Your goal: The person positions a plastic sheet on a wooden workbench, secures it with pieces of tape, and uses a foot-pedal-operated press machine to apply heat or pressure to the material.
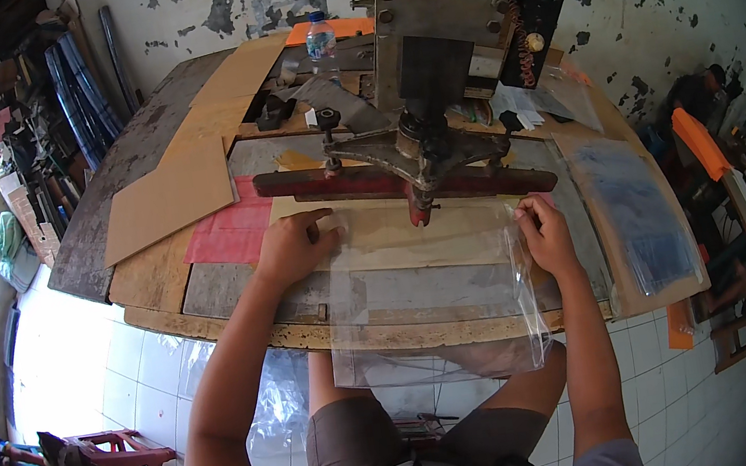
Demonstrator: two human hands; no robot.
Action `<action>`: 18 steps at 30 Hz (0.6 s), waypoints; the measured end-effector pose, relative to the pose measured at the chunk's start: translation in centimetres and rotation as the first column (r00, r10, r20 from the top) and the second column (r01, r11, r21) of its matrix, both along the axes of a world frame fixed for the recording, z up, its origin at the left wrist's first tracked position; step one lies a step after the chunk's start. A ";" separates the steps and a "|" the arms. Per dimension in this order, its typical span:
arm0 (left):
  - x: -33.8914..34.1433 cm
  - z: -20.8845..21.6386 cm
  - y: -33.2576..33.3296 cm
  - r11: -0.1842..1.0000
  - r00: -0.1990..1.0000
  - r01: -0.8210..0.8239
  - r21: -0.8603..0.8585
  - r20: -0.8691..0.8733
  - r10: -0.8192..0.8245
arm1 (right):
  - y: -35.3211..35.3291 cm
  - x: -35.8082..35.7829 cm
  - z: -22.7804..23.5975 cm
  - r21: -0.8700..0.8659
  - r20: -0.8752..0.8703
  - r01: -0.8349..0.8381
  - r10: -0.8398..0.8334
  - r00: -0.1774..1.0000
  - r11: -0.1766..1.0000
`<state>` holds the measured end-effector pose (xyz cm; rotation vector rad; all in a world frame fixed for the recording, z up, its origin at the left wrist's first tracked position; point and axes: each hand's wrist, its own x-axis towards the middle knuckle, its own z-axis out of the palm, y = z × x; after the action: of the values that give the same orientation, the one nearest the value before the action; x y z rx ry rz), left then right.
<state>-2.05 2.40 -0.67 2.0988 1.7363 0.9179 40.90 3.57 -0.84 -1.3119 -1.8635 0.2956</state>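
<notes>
Well, the clear plastic sheet (433, 306) lies over the near part of the table (202, 325), its near end hanging past the edge toward six o'clock. Its side edges run from twelve to six; it looks almost square, so I cannot tell its long axis. At its two-o'clock corner the right hand (545, 233) has its grip pinching the film between thumb and forefinger. At ten, the left hand (295, 247) curls its fingers by the other corner, though whether that grip pinches the film I cannot tell. Across twelve, a dark red press bar (355, 183) stands in the way beyond the far edge, above a pale yellow sheet (375, 244). Red film (225, 234) and a cardboard piece (168, 202) lie toward ten, a water bottle (321, 43) stands near eleven, and a bluish film stack (628, 212) lies at three.
</notes>
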 end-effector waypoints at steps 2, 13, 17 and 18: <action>0.2 0.3 -0.2 1.000 1.000 -0.001 0.006 0.016 0.001 | 0.0 0.0 0.0 0.002 -0.006 -0.019 0.019 1.000 1.000; -0.6 0.8 -0.3 0.842 0.696 0.500 -0.204 0.673 -0.250 | -0.1 1.1 -0.4 -0.175 -0.071 -0.095 0.084 0.994 0.980; -0.6 1.5 -0.6 0.783 0.625 0.570 -0.247 0.749 -0.219 | -0.4 0.8 -0.1 -0.126 -0.148 -0.175 0.156 0.977 0.976; -0.5 1.5 -0.5 0.782 0.625 0.572 -0.247 0.749 -0.220 | -0.5 0.7 0.0 -0.150 -0.198 -0.210 0.179 0.964 0.966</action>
<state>-2.60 1.86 0.84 1.4415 0.8926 0.8608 41.57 3.07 -0.80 -1.1685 -1.8437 0.6705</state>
